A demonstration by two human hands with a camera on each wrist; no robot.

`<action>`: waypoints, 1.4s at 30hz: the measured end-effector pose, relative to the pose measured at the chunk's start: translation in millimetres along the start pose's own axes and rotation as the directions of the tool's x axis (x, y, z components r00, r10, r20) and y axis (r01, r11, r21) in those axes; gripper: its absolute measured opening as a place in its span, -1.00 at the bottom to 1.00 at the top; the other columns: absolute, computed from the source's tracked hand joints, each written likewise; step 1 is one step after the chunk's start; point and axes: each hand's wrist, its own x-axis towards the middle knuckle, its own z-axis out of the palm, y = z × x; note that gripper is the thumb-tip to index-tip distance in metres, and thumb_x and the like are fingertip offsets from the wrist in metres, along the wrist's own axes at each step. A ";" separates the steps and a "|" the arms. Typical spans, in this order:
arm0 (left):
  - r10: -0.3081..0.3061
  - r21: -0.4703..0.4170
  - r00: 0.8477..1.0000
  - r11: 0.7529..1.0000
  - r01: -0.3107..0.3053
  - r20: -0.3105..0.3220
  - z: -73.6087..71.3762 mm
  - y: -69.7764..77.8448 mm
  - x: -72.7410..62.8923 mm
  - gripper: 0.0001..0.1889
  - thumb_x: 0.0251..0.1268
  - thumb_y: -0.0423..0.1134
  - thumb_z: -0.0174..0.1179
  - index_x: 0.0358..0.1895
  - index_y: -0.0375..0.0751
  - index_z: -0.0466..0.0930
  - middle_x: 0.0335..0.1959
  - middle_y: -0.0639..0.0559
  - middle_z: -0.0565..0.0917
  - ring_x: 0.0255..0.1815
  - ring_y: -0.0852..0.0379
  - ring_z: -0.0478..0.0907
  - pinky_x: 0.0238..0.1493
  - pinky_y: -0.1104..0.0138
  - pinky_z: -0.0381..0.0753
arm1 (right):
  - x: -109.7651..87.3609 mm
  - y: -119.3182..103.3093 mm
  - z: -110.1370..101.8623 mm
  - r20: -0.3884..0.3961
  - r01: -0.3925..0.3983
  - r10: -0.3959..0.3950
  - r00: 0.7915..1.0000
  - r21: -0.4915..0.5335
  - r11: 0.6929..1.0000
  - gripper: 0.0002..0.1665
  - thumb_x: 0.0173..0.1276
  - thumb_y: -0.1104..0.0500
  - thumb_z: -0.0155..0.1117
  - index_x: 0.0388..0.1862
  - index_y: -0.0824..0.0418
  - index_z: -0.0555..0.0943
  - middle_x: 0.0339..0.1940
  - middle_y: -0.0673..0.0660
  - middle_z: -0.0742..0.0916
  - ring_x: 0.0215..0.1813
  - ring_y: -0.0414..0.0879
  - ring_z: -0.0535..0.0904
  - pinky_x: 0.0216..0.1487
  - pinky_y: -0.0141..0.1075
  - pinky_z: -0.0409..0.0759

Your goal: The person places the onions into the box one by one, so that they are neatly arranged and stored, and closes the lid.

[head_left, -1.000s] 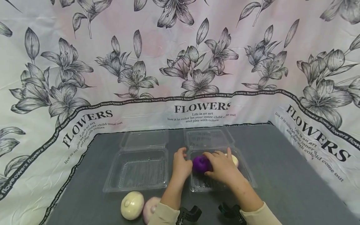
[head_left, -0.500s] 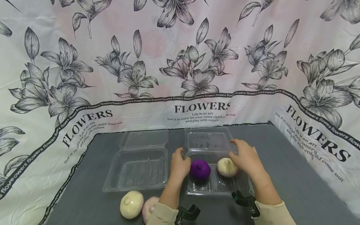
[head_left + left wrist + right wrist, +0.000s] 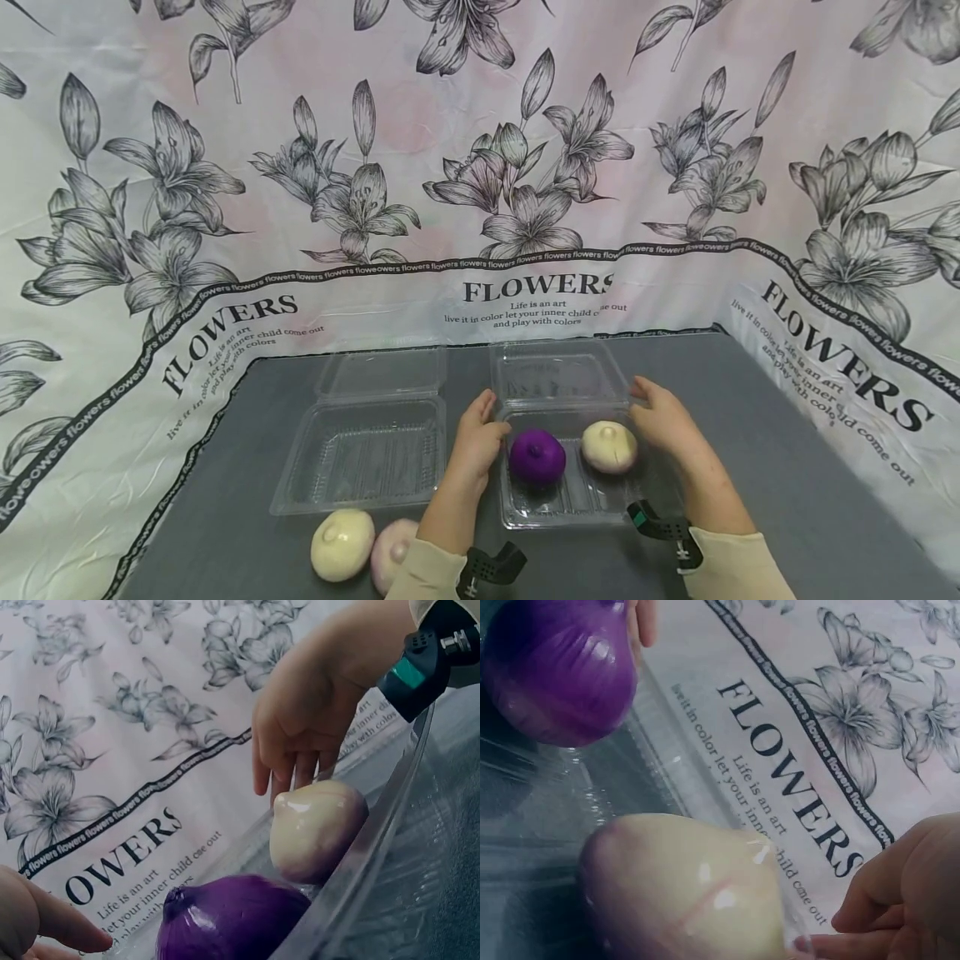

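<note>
A clear plastic clamshell container [image 3: 562, 518] lies on the right with its lid raised behind. Inside it sit a purple onion [image 3: 537, 457] on the left and a cream onion [image 3: 609, 447] with a purplish underside on the right. My left hand [image 3: 477, 442] is at the container's left rim, thumb towards the purple onion, fingers extended. At the opposite rim is my right hand [image 3: 667, 425], beside the cream onion; its fingers [image 3: 304, 771] hang fairly straight in the left wrist view. Neither hand holds an onion. Contact with the rim is hard to make out.
Another clear container [image 3: 360, 506], its lid also raised, stands on the left with nothing inside. In front of it lie a cream onion [image 3: 342, 546] and a pinkish onion [image 3: 393, 552], partly behind my left sleeve. A flower-printed cloth [image 3: 532, 317] borders the grey table [image 3: 772, 467].
My right hand has left the onions and moved right to the container's side, uncovering the cream onion. The right container has shifted slightly towards me. My left hand stays near the left rim.
</note>
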 end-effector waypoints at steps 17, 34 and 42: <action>0.071 0.022 0.993 0.997 -0.069 -0.098 0.1 -2.1 2.9 -0.10 0.04 -0.73 0.09 0.58 -0.39 0.11 0.50 -0.23 0.36 0.41 -0.26 0.35 0.43 -0.09 0.28 | 1.3 -1.4 12.8 -0.041 -0.094 0.134 0.990 0.513 0.853 -0.25 0.62 0.32 -0.18 0.65 0.44 -0.18 0.58 0.53 0.15 0.51 0.40 0.24 0.47 0.14 0.25; 0.162 0.061 0.982 0.986 -0.156 -0.102 -1.2 -6.6 4.3 -0.06 0.01 -0.78 0.06 0.59 -0.44 0.04 0.34 -0.11 0.39 -0.02 0.00 0.37 -0.27 0.48 0.51 | 2.0 -2.9 14.7 -0.019 -0.122 0.163 0.986 0.577 0.807 -0.03 0.66 -0.26 -0.14 0.69 0.30 -0.17 0.62 0.43 0.14 0.53 0.31 0.23 0.51 0.19 0.13; 0.201 0.033 0.974 0.980 -0.198 -0.105 0.3 -10.7 6.4 -0.13 0.01 -0.80 0.00 0.54 -0.47 0.16 0.23 -0.18 0.40 0.03 -0.03 0.35 -0.27 0.49 0.49 | 4.6 -3.2 16.0 -0.039 -0.100 0.153 0.987 0.597 0.796 0.07 0.58 -0.41 -0.18 0.70 0.26 -0.17 0.58 0.45 0.17 0.51 0.34 0.23 0.52 0.22 0.08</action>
